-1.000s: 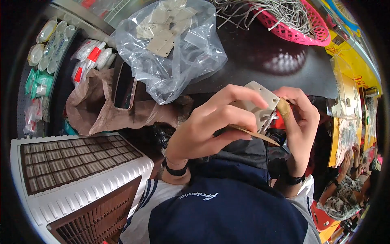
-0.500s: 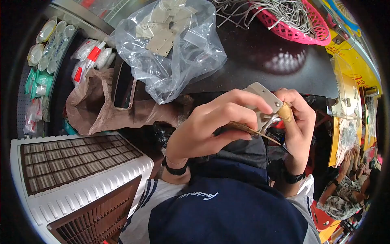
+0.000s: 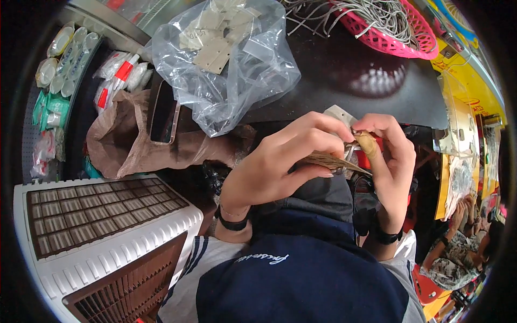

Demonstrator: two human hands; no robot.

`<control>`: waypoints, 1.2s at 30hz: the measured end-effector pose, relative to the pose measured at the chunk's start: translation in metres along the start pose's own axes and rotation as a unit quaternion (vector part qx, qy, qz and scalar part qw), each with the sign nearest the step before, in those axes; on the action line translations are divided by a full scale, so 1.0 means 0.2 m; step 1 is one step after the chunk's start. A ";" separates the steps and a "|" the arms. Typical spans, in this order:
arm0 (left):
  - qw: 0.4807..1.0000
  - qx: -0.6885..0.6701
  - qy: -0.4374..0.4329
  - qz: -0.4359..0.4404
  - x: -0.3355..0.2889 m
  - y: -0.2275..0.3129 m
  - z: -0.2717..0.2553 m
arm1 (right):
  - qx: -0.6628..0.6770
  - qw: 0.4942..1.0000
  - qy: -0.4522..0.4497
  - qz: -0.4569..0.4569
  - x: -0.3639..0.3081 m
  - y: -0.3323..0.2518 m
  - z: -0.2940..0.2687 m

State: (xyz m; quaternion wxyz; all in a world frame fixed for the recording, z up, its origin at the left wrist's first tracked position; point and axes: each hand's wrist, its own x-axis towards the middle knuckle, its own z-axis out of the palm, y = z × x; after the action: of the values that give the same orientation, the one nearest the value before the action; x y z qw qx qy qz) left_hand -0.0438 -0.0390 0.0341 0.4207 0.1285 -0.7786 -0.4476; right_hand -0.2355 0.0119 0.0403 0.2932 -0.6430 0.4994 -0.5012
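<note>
My left hand [image 3: 285, 164] is closed around a thin grey plate with holes [image 3: 339, 114], whose far corner shows beyond the fingertips. A flat brown ridged piece [image 3: 331, 161], its kind unclear, sticks out between the thumb and fingers of that hand. My right hand [image 3: 392, 167] pinches at the plate's right side, its thumb wrapped in a yellowish cover [image 3: 368, 144]. A bit of pale grey cord [image 3: 351, 151] shows between the two hands; its end is hidden by my fingers. Both hands are over my lap, at the near edge of a black table [image 3: 318, 81].
A clear plastic bag [image 3: 245, 86] of similar plates [image 3: 212, 54] lies on the table. Behind right is a pink basket [image 3: 425, 46] of grey cords [image 3: 385, 21]. A phone [image 3: 164, 116] rests on brown cloth [image 3: 121, 134], near a white air cooler [image 3: 113, 269]. Another person [image 3: 458, 258] sits at right.
The plate has tipped and sunk behind my fingers, so less of it shows. My right thumb and forefinger have closed together toward my left fingertips. The brown piece shows more of its face.
</note>
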 end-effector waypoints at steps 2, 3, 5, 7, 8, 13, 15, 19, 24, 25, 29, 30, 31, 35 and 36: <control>1.000 0.003 -0.008 0.003 0.00 -0.01 0.00 | 0.044 0.994 -0.025 0.097 0.00 -0.01 0.00; 1.000 0.006 -0.014 0.002 0.01 -0.01 0.00 | 0.043 0.994 -0.024 0.097 0.00 0.00 0.00; 1.000 0.011 -0.018 -0.001 0.00 -0.01 -0.01 | 0.002 1.000 0.024 -0.010 0.03 0.04 -0.02; 0.994 -0.033 -0.076 -0.065 -0.01 0.00 -0.02 | 0.091 0.990 0.110 -0.011 0.03 0.06 -0.11; 0.995 -0.031 -0.073 -0.066 -0.02 -0.01 -0.02 | 0.098 0.970 0.201 0.096 0.03 0.02 -0.16; 0.970 -0.098 -0.175 -0.141 -0.02 -0.02 0.00 | 0.168 0.894 0.414 -0.042 0.05 0.13 -0.62; 0.970 -0.120 -0.184 -0.107 -0.02 -0.02 0.01 | 0.155 0.893 0.418 -0.054 0.05 0.14 -0.62; 0.976 -0.097 -0.102 -0.165 -0.04 -0.04 -0.01 | 0.097 0.921 0.356 -0.122 0.04 0.11 -0.50; 0.940 -0.251 0.085 -0.214 -0.05 -0.03 -0.02 | -0.088 0.987 0.105 -0.084 0.03 -0.04 -0.19; 0.941 -0.261 0.107 -0.187 -0.05 -0.04 -0.02 | -0.156 0.983 0.029 -0.088 0.04 -0.07 -0.15; 0.934 -0.267 0.106 -0.213 -0.06 -0.04 -0.03 | -0.070 0.994 -0.078 0.011 0.02 -0.04 -0.03; 0.934 -0.266 0.107 -0.213 -0.06 -0.04 -0.03 | -0.018 0.996 -0.081 0.011 0.02 -0.02 -0.05; 0.944 -0.241 0.111 -0.196 -0.05 -0.05 -0.03 | 0.032 0.996 -0.083 0.012 0.01 0.00 -0.07; 0.936 -0.264 0.126 -0.196 -0.02 -0.05 -0.05 | 0.293 0.953 0.058 0.053 -0.04 0.05 -0.25; 0.936 -0.267 0.124 -0.195 -0.02 -0.06 -0.05 | 0.377 0.924 0.056 -0.012 -0.06 0.11 -0.35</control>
State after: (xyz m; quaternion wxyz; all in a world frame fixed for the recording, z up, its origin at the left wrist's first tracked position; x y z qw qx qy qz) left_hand -0.0366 -0.0492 0.0257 0.4368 0.2154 -0.5321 -0.6926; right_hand -0.3076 0.0255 0.0396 0.4792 -0.4617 0.2813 -0.6914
